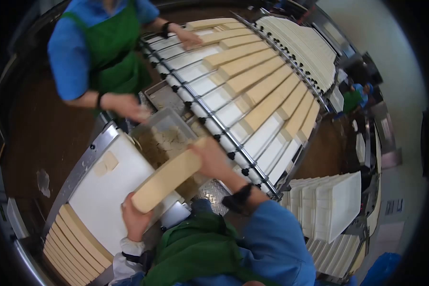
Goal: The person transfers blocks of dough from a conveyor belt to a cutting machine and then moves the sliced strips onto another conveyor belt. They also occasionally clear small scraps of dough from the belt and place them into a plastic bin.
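A long, smooth, pale-tan block (168, 181) slants just eight o'clock of centre, partly hiding a grey bin (163, 117), its two-o'clock end held by the outstretched, half-curled right hand (211, 158) and its eight-o'clock end cupped in the half-curled left hand (136, 219).

Long, pale-yellow, smooth-faced slab (166, 182), aslant in mid-air, partly over the grey bin (165, 117)

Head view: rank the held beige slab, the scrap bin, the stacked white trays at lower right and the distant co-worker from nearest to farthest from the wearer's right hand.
1. Beige slab: touching the right hand.
2. Scrap bin: just to its left.
3. Stacked white trays: lower right.
4. Distant co-worker: far right background.
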`<state>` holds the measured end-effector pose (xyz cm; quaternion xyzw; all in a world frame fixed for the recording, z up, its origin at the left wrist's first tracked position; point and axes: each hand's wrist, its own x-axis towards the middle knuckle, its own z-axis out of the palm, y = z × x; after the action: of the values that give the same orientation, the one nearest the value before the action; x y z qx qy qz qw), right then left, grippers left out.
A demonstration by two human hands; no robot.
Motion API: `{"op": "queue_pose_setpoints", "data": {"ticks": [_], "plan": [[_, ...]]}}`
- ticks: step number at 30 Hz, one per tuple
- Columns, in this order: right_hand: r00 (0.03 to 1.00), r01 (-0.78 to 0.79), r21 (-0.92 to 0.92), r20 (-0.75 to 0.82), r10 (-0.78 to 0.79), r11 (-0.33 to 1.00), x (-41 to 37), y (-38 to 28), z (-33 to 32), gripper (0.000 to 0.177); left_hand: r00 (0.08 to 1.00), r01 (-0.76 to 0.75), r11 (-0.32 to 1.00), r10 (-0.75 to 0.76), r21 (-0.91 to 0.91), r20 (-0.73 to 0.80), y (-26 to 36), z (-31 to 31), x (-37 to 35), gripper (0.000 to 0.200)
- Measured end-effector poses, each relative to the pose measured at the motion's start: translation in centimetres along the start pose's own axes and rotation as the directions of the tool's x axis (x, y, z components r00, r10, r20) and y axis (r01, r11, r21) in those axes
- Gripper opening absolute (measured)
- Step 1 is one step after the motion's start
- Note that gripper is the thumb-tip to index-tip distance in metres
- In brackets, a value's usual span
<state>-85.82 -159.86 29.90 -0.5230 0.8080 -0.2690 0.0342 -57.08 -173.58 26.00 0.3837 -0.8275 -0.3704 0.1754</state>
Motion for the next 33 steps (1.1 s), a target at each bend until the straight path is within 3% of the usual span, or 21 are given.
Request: {"op": "queue_pose_setpoints", "data": {"ticks": [2, 3, 4, 5, 7, 13, 14, 16, 17, 19, 20, 23, 24, 26, 27, 29, 30, 31, 32, 33], "plan": [[0.997, -0.073, -0.036, 0.027, 0.074, 0.997, -2.1, 6.2, -6.3, 0.05, 0.98, -0.1, 0.989, 0.117, -0.113, 0.16, 6.9, 3.0, 1.5, 0.073], [0.971, -0.216, -0.088, 0.083, 0.224, 0.972, -3.3, 8.9, -9.1, 0.052, 0.965, -0.11, 0.974, 0.153, -0.2, 0.215, 9.2, 5.0, 1.6, 0.074], [0.97, -0.197, -0.103, 0.124, 0.209, 0.975, -4.0, 11.1, -12.2, 0.054, 0.927, -0.078, 0.974, 0.149, -0.213, 0.344, 11.8, 6.5, 1.8, 0.077], [0.959, -0.243, -0.091, 0.125, 0.253, 0.966, -5.3, 14.2, -13.9, 0.06, 0.909, -0.126, 0.924, 0.253, -0.361, 0.332, 13.9, 8.3, 1.7, 0.08], [0.918, -0.293, -0.07, 0.259, 0.3, 0.954, -6.3, 18.9, -16.5, 0.062, 0.871, -0.049, 0.94, 0.206, -0.338, 0.447, 16.7, 11.8, 1.3, 0.08], [0.853, -0.291, 0.021, 0.459, 0.25, 0.956, -6.6, 31.7, -14.6, 0.075, 0.863, -0.019, 0.978, 0.121, -0.209, 0.49, 22.2, 18.0, 2.2, 0.078], [0.77, -0.443, 0.003, 0.514, 0.379, 0.897, -6.1, 30.5, -16.4, 0.073, 0.844, -0.043, 0.98, 0.14, -0.195, 0.518, 23.0, 18.7, 2.6, 0.077], [0.835, -0.392, -0.194, 0.335, 0.436, 0.899, -6.8, 31.4, -17.0, 0.069, 0.802, -0.094, 0.981, 0.177, -0.172, 0.571, 24.8, 20.0, 3.7, 0.075], [0.863, -0.372, -0.294, 0.239, 0.445, 0.88, -7.0, 31.7, -17.1, 0.066, 0.799, -0.024, 0.965, 0.176, -0.263, 0.575, 25.4, 21.0, 4.2, 0.074], [0.974, -0.208, -0.477, -0.018, 0.227, 0.854, -7.3, 30.1, -17.6, 0.063, 0.798, 0.12, 0.891, 0.175, -0.437, 0.577, 25.3, 24.9, 5.0, 0.074], [0.988, -0.143, -0.573, -0.125, 0.086, 0.807, -7.5, 29.1, -17.5, 0.061, 0.841, 0.157, 0.804, 0.196, -0.573, 0.505, 24.0, 27.9, 4.8, 0.067], [1.0, -0.018, -0.177, -0.002, 0.018, 0.984, -9.7, 26.2, -14.7, 0.055, 0.795, 0.369, 0.736, 0.067, -0.568, 0.603, 25.8, 31.3, 6.0, 0.06], [0.991, 0.11, 0.037, 0.071, -0.113, 0.993, -8.8, 25.3, -12.2, 0.053, 0.869, 0.282, 0.794, 0.026, -0.539, 0.493, 25.0, 32.1, 6.2, 0.057], [0.98, 0.171, 0.088, 0.089, -0.179, 0.981, -8.1, 22.9, -11.7, 0.046, 0.937, 0.165, 0.888, -0.005, -0.428, 0.35, 25.7, 33.2, 5.7, 0.048], [0.977, 0.199, 0.095, 0.056, -0.205, 0.975, -7.9, 22.4, -11.5, 0.041, 0.931, 0.227, 0.799, -0.011, -0.556, 0.364, 24.7, 34.4, 5.6, 0.046], [0.984, 0.164, 0.114, 0.052, -0.17, 0.98, -7.9, 21.9, -11.1, 0.037, 0.943, 0.165, 0.849, 0.013, -0.501, 0.332, 23.1, 36.2, 5.4, 0.05], [0.981, 0.19, 0.081, 0.025, -0.192, 0.979, -8.0, 22.6, -10.4, 0.039, 0.931, 0.204, 0.856, -0.019, -0.475, 0.366, 24.5, 33.5, 6.0, 0.048], [0.979, 0.152, 0.083, 0.126, -0.161, 0.985, -8.1, 23.0, -10.4, 0.047, 0.908, 0.248, 0.858, -0.044, -0.449, 0.417, 26.3, 31.1, 6.0, 0.047], [0.969, 0.098, 0.068, 0.222, -0.111, 0.993, -8.1, 23.0, -10.6, 0.055, 0.947, 0.145, 0.849, 0.029, -0.509, 0.319, 24.8, 32.3, 6.3, 0.048], [0.973, 0.141, 0.033, 0.178, -0.144, 0.989, -8.1, 22.8, -10.7, 0.051, 0.967, 0.043, 0.833, 0.105, -0.551, 0.234, 23.3, 34.9, 6.2, 0.05]]}}
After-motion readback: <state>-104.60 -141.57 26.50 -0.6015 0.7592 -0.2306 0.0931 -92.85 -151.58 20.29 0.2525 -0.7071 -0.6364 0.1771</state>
